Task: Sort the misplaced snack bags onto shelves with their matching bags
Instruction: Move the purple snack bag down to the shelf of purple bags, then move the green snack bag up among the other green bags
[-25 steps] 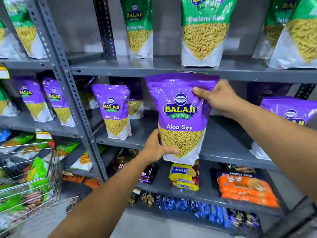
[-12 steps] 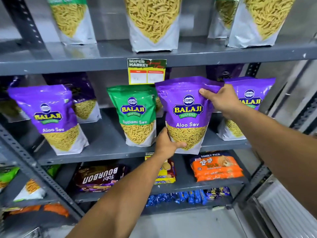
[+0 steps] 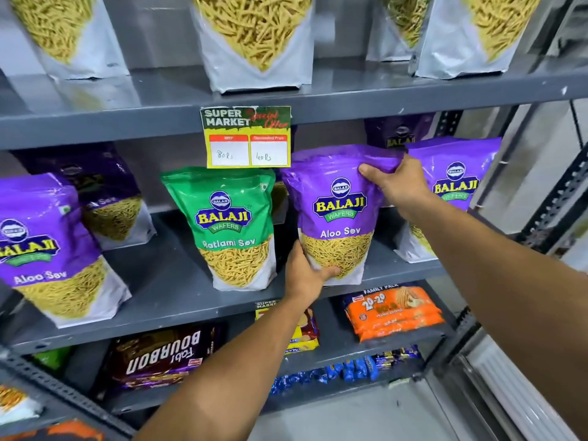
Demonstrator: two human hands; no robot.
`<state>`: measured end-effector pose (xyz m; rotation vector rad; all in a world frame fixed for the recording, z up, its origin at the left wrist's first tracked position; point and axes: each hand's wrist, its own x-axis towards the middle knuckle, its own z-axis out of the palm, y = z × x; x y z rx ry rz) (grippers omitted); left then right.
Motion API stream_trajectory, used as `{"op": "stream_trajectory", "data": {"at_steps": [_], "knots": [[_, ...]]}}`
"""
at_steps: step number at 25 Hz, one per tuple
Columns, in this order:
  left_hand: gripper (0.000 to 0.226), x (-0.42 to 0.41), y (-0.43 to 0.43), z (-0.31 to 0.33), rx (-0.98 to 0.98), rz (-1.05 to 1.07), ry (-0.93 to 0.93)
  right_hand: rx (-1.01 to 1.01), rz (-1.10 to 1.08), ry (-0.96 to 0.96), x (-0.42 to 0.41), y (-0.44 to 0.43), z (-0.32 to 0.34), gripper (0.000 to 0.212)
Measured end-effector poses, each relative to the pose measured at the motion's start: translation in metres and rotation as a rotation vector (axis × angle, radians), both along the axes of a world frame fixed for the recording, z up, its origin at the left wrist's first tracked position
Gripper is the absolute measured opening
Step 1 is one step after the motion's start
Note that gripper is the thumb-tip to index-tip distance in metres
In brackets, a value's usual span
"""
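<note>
Both hands hold an upright purple Aloo Sev bag [image 3: 339, 214] over the front of the grey middle shelf [image 3: 178, 281]. My left hand [image 3: 307, 275] grips its bottom left corner; my right hand [image 3: 397, 186] pinches its top right corner. Whether its base rests on the shelf I cannot tell. A green Ratlami Sev bag [image 3: 227, 227] stands just left of it among purple bags. Another purple Aloo Sev bag [image 3: 451, 186] stands right behind my right hand, and a further one [image 3: 47, 249] at the far left.
The upper shelf [image 3: 350, 100] carries several Ratlami Sev bags [image 3: 254, 43]. A price tag [image 3: 246, 136] hangs from its edge. Below sit a Bourbon biscuit pack [image 3: 162, 358], orange cookie packs [image 3: 393, 313] and blue sweets [image 3: 343, 370]. The rack's right upright [image 3: 560, 198] is close.
The view has swung right along the rack and closer. The purple bag held in both hands has gone in over the middle shelf, beside the green bag.
</note>
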<state>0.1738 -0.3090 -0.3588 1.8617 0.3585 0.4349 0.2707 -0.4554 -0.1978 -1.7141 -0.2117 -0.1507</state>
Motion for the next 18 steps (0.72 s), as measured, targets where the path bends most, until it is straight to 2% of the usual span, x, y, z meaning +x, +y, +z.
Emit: {"op": "stream_trajectory", "data": {"at_steps": [2, 3, 4, 6, 7, 9, 11, 13, 15, 18], "knots": [[0.095, -0.013, 0.002, -0.006, -0.009, -0.014, 0.019, 0.004, -0.015, -0.026, -0.002, -0.004, 0.001, 0.061], [0.102, -0.025, 0.003, -0.01, -0.036, -0.021, 0.038, -0.063, -0.073, -0.094, -0.007, -0.008, -0.002, 0.077], [0.103, -0.04, 0.007, -0.015, -0.076, -0.025, 0.047, -0.172, -0.145, -0.199, -0.017, -0.013, -0.008, 0.085], [0.093, -0.081, 0.019, -0.025, -0.12, 0.0, 0.029, -0.415, -0.258, -0.517, -0.044, -0.022, -0.023, 0.072], [0.085, -0.105, 0.029, -0.028, -0.112, 0.044, 0.008, -0.488, -0.244, -0.665, -0.058, -0.024, -0.031, 0.061], [0.079, -0.148, 0.056, -0.031, -0.079, 0.157, -0.009, -0.545, -0.032, -0.806, -0.076, -0.017, -0.035, 0.045], [0.094, -0.177, 0.09, -0.03, -0.042, 0.257, 0.032, -0.579, 0.283, -0.777, -0.09, 0.002, -0.035, 0.032], [0.12, -0.186, 0.12, -0.021, 0.005, 0.276, 0.08, -0.637, 0.472, -0.61, -0.109, 0.032, -0.023, 0.027], [0.137, -0.178, 0.145, -0.011, 0.013, 0.248, 0.099, -0.665, 0.529, -0.401, -0.115, 0.066, -0.015, 0.044], [0.144, -0.144, 0.17, 0.005, -0.002, 0.163, 0.131, -0.546, 0.473, -0.114, -0.109, 0.112, -0.003, 0.084]]}}
